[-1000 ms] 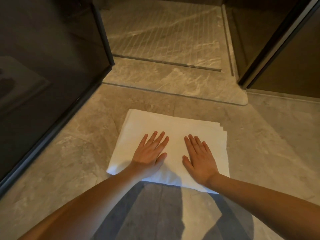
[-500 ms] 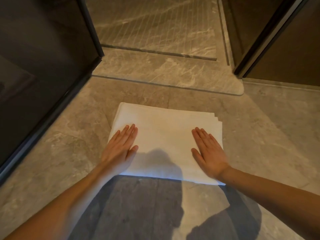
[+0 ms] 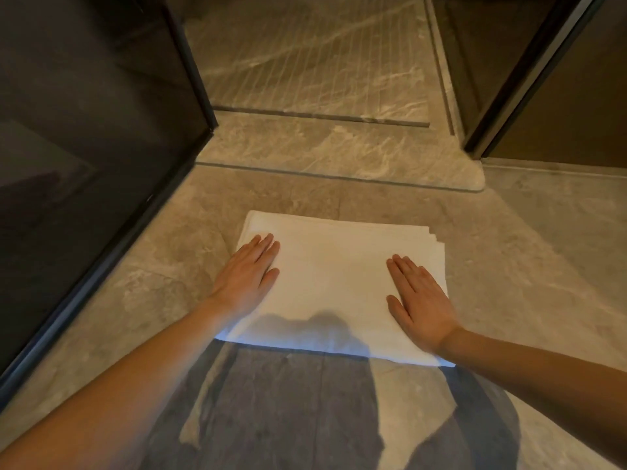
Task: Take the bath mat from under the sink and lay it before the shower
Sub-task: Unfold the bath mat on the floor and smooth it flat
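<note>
A white folded bath mat (image 3: 334, 276) lies flat on the stone floor, a short way in front of the raised shower threshold (image 3: 339, 154). Several layer edges show at its far right corner. My left hand (image 3: 247, 273) rests palm down on the mat's left edge, fingers together and flat. My right hand (image 3: 419, 300) rests palm down near the mat's right edge, fingers slightly spread. Neither hand grips the mat.
A dark glass shower panel (image 3: 95, 157) with a black frame runs along the left. Another dark framed panel (image 3: 529, 72) stands at the far right. The ribbed shower floor (image 3: 312, 56) lies beyond the threshold. My shadow falls on the floor below the mat.
Both hands slid apart from the mat's middle to its left and right edges, staying flat on it. The mat itself stays where it was.
</note>
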### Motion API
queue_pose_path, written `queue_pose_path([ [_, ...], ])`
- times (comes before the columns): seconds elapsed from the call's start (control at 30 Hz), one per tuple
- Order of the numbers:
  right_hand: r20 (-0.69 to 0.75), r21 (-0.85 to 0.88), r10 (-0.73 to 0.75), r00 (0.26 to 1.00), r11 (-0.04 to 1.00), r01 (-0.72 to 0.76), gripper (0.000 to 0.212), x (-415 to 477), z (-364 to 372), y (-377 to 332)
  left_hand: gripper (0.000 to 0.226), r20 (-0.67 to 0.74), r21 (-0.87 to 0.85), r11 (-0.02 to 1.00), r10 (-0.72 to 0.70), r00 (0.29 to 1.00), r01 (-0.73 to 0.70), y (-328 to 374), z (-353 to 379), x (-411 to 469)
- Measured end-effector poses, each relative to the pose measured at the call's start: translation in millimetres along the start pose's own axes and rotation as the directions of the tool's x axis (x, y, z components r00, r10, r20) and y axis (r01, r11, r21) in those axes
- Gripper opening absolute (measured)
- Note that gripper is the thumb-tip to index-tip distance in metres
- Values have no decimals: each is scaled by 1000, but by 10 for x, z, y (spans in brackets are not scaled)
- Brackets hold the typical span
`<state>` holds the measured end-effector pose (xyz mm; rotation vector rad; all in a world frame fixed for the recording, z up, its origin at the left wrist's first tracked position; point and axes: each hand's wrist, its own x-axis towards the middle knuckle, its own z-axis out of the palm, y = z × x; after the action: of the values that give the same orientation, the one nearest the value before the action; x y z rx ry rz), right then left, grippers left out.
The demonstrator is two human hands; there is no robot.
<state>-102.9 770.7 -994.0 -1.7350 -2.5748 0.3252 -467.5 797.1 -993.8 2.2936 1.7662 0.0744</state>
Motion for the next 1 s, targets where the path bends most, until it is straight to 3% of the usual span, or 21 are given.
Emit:
queue_pose_path([
  [0.3, -11, -23, 10, 1000, 1000, -10, 69, 7, 7, -11, 51, 3, -46, 993, -112, 994, 112, -220, -353, 771],
  [0.43, -19, -22, 10, 1000, 1000, -10, 69, 12, 20, -1, 54, -87, -74, 990, -128, 988, 122, -234, -402, 843],
  [0.57, -19, -10, 16, 1000, 1000, -16, 68, 9, 20, 3, 55, -138, -244, 951, -226, 964, 188, -238, -412, 862],
  [0.7, -13, -18, 15, 1000, 1000, -15, 68, 17, 17, 11, 53, -114, -509, 818, -374, 920, 269, -207, -478, 821],
  [0.83, -4, -19, 18, 1000, 1000, -18, 67, 11, 4, -10, 16, -149, -549, 817, -305, 941, 178, -111, -613, 684],
  [0.93, 6, 22, 21, 1000, 1000, -21, 66, 46, -52, -59, 10, -201, -596, 798, -258, 945, 90, -5, -776, 521],
  [1.0, -9, 160, 33, 999, 987, -31, 64, 134, -168, -134, 11, -227, -606, 794, -229, 947, 47, 66, -881, 400],
])
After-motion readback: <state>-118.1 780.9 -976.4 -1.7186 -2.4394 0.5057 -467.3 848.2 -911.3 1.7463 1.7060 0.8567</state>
